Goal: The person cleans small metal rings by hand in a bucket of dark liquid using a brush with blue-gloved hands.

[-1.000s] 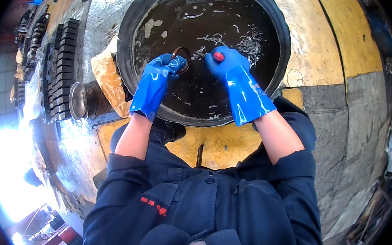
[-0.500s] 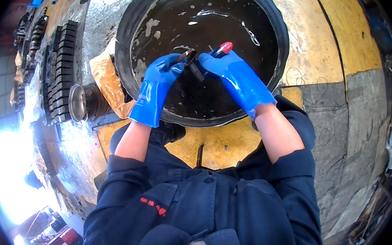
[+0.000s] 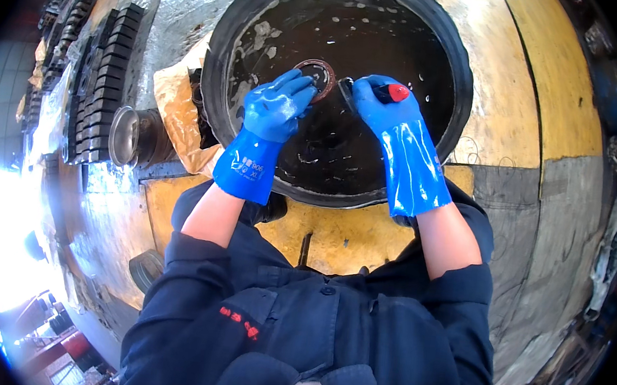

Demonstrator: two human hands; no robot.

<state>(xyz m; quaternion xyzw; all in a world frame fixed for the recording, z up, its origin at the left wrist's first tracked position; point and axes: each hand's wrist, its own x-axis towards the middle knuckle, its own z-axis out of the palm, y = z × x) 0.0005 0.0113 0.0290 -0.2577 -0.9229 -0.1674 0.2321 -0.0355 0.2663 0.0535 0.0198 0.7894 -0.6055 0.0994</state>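
Both my hands are in long blue rubber gloves above a round black tub (image 3: pixel 218 67) of dark, oily-looking liquid (image 3: pixel 380 41). My left hand (image 3: pixel 275 109) is closed on the near left edge of a reddish-brown metal ring (image 3: pixel 330 83), which is tilted over the liquid. To its right, my right hand (image 3: pixel 385 110) wraps around a brush (image 3: pixel 399 92) with a black, red-ended handle. The brush's dark head points toward the ring, a small gap away; its bristles cannot be made out.
Left of the tub lies a crumpled brown paper bag (image 3: pixel 172 111), with a metal cylinder (image 3: pixel 124 136) beside it. Farther left stand rows of dark metal blocks (image 3: pixel 109 80). Worn yellow and grey sheets (image 3: pixel 506 202) cover the floor. My knees flank the tub's near side.
My hands have moved apart, the right one shifting right with the brush. The ring, seen nearly edge-on before, now shows its round face. The view has shifted slightly.
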